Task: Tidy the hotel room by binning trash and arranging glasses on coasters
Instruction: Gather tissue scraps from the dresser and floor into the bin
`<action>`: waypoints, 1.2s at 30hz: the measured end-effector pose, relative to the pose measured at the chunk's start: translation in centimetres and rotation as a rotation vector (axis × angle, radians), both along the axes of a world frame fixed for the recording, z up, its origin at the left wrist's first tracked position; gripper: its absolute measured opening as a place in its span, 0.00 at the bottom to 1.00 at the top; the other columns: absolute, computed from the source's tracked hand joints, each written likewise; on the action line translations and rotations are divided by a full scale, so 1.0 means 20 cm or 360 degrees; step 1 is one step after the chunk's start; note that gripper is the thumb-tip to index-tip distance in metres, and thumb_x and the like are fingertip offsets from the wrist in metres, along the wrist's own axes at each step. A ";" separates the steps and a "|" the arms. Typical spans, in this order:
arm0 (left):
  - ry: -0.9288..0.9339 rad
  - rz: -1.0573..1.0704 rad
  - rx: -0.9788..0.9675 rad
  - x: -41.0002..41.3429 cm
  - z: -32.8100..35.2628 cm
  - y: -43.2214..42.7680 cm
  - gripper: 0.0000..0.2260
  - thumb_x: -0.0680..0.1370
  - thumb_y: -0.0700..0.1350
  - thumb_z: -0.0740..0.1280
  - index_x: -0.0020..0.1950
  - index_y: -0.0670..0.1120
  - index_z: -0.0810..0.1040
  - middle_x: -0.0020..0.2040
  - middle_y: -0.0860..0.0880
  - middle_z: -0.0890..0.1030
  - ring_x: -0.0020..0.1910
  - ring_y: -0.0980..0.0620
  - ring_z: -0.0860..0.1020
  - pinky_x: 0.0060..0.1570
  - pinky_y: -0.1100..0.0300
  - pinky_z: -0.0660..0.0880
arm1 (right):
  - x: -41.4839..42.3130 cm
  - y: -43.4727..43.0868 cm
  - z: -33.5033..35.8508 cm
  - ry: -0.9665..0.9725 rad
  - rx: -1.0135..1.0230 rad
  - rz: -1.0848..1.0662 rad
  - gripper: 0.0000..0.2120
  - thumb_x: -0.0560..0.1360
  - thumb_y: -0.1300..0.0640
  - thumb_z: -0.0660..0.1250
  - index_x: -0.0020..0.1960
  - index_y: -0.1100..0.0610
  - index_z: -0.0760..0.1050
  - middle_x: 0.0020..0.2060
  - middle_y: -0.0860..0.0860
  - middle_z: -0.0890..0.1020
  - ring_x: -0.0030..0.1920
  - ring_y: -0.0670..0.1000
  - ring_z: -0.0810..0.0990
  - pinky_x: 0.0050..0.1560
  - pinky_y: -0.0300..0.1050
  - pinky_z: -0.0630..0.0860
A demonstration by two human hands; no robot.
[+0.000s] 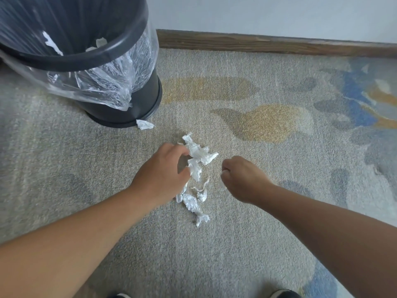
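Hands: left hand (163,168) pinches a crumpled white tissue wad (199,154). Right hand (242,179) is curled in a fist with nothing visible in it. Wad is in front of the black round bin with clear plastic liner (90,61), near its base. Torn white tissue scraps (193,206) lie further from the bin, and one small white scrap (145,124) is at its base. Suggest: gather the loose scraps with the right hand, get a firm hold, and release well inside the rim.

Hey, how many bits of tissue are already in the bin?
2: left scrap on the inner wall, right scrap behind the bin rim. Others may be hidden below.
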State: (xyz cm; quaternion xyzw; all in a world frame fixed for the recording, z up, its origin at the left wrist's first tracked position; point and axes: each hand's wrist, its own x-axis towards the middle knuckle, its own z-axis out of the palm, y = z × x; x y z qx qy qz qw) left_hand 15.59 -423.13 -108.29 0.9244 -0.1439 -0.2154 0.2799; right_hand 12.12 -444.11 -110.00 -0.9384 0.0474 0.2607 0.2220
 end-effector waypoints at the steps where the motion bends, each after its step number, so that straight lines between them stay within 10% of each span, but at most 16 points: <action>1: -0.0010 0.0008 -0.0002 0.00 0.00 0.01 0.14 0.77 0.54 0.61 0.63 0.56 0.68 0.58 0.58 0.68 0.42 0.64 0.71 0.35 0.68 0.64 | -0.01 0.02 -0.02 0.0003 0.0019 0.0019 0.11 0.76 0.53 0.56 0.35 0.53 0.68 0.32 0.48 0.74 0.28 0.46 0.69 0.26 0.38 0.67; 9: -0.0034 0.0036 0.0025 -0.03 -0.01 0.06 0.13 0.77 0.53 0.61 0.61 0.55 0.69 0.54 0.58 0.68 0.39 0.62 0.71 0.35 0.64 0.67 | -0.06 0.13 -0.11 -0.0100 0.0009 0.0182 0.01 0.76 0.54 0.61 0.45 0.49 0.69 0.45 0.46 0.73 0.38 0.43 0.73 0.34 0.36 0.70; 22: 0.0020 0.0044 0.0122 -0.03 -0.03 0.07 0.11 0.78 0.52 0.60 0.59 0.56 0.69 0.54 0.57 0.68 0.36 0.58 0.72 0.31 0.62 0.66 | -0.11 0.19 -0.26 -0.0058 -0.0094 0.0420 0.20 0.73 0.57 0.68 0.64 0.51 0.69 0.55 0.49 0.71 0.47 0.48 0.75 0.42 0.46 0.80; 36: 0.0014 0.0065 0.0080 -0.01 -0.02 0.05 0.09 0.77 0.52 0.60 0.56 0.56 0.70 0.53 0.57 0.68 0.37 0.58 0.73 0.32 0.62 0.67 | -0.12 0.17 -0.24 -0.0079 -0.0051 0.0206 0.13 0.72 0.59 0.66 0.39 0.48 0.62 0.35 0.44 0.70 0.35 0.45 0.70 0.32 0.37 0.67</action>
